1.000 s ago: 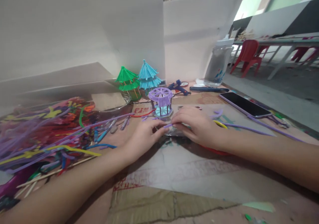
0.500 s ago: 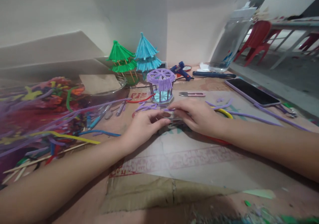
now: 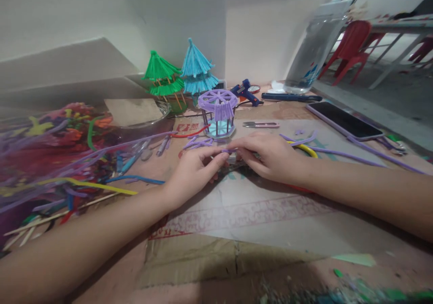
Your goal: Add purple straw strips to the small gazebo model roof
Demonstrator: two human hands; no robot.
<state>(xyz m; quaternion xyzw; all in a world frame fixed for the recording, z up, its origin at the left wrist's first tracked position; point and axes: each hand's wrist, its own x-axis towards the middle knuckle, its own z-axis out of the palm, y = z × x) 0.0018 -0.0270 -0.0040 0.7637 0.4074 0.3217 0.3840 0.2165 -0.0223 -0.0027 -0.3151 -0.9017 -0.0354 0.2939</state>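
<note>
My left hand (image 3: 198,166) and my right hand (image 3: 269,154) meet above the sheet in the middle. Between their fingertips is a short purple pipe cleaner piece (image 3: 229,150), pinched from both sides; the fingers hide part of it. Just beyond stands a small purple pavilion model (image 3: 218,99) with dark posts, a spoked top and a light blue base. Several cut purple pipe cleaner pieces (image 3: 200,143) lie in front of it, beside a red pipe cleaner (image 3: 194,133). A pair of thread snips (image 3: 261,124) rests past my right hand.
Green (image 3: 163,71) and blue (image 3: 198,67) roofed models stand at the back. Behind are a glue gun (image 3: 246,92), a dark blue cutter (image 3: 291,97) and a clear container (image 3: 309,51). A phone (image 3: 345,121) lies right; tangled pipe cleaners (image 3: 81,150) spread left.
The view has shifted slightly. My left thumb has risen toward its index finger at the purple piece; both hands stay together in about the same place.
</note>
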